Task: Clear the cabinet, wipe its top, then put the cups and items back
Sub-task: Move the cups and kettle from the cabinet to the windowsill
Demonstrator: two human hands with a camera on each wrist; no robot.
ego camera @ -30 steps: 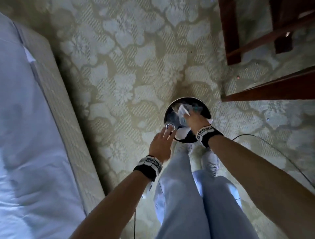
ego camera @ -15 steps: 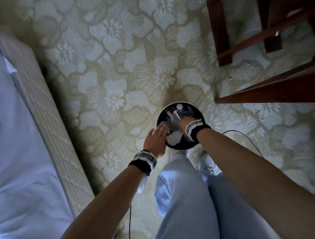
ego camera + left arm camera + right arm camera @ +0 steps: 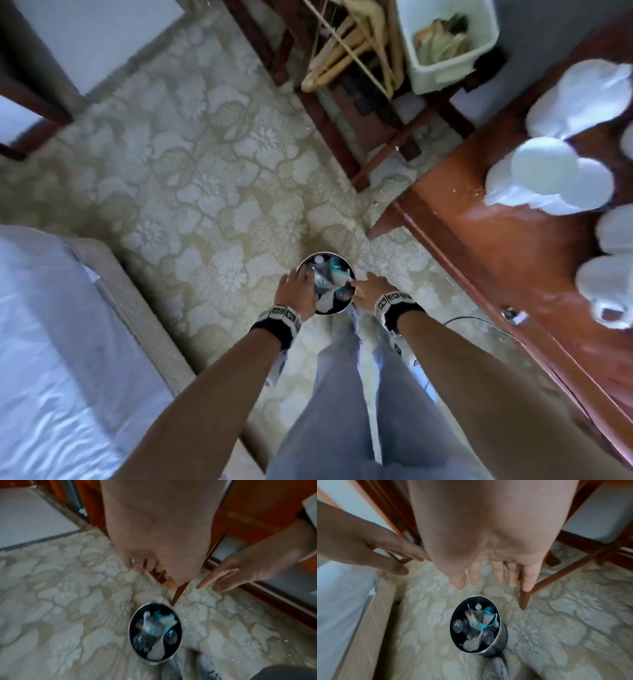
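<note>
A round metal waste bin [image 3: 339,257] stands on the carpet by my feet, holding crumpled paper, wrappers and foil. My left hand [image 3: 296,286] and right hand [image 3: 366,287] hover just above its rim, one on each side, both empty. The left wrist view shows the left hand [image 3: 147,566] with loosely hanging fingers above the bin [image 3: 132,623]. The right hand [image 3: 496,576] has straight, spread fingers over the bin [image 3: 503,637]. At right is the wooden cabinet top [image 3: 479,240] with several white cups [image 3: 548,174] standing upside down on it.
A bed [image 3: 51,342] with white sheets runs along the left. A wooden luggage rack [image 3: 329,130] with hangers and a white plastic tub [image 3: 445,41] stands ahead. A black cable [image 3: 479,320] trails on the patterned carpet near the cabinet.
Both hands have risen out of the bin and are empty; the paper the right hand held lies inside. The view has lifted, bringing the cabinet top and cups into sight.
</note>
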